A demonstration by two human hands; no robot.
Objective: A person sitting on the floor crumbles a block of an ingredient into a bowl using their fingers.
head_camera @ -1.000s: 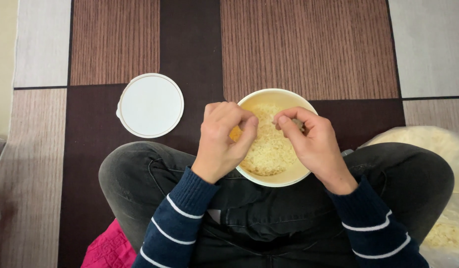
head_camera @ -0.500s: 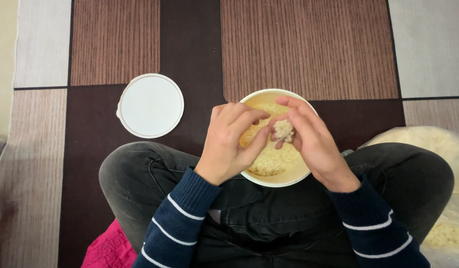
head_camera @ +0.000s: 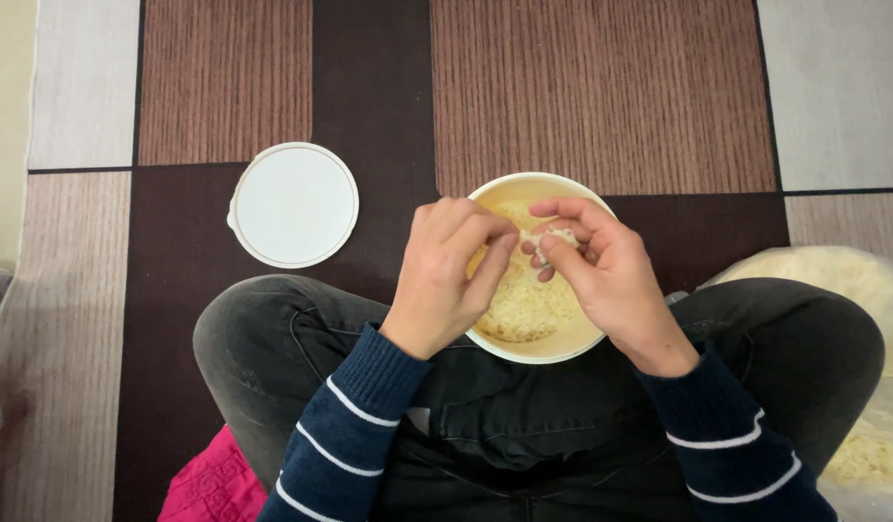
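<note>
Clump (head_camera: pixel 553 239) pinched by both hands' fingertips over bowl (head_camera: pixel 524 186); white lid (head_camera: pixel 294 205) lies left.

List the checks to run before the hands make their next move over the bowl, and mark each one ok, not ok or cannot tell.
1. Bowl seated steadily between the crossed legs: ok, upright, resting against the lap.
2. Lump held over the bowl, so crumbs fall inside: ok.
3. Right hand has a grip on the lump: ok, fingertips pinch it.
4. Left hand also touching the lump: cannot tell, its fingertips are curled close beside it.
5. White lid out of the way: ok, flat on the rug to the left, apart from the bowl.
6. Crumbly filling well below the rim: ok.
</note>
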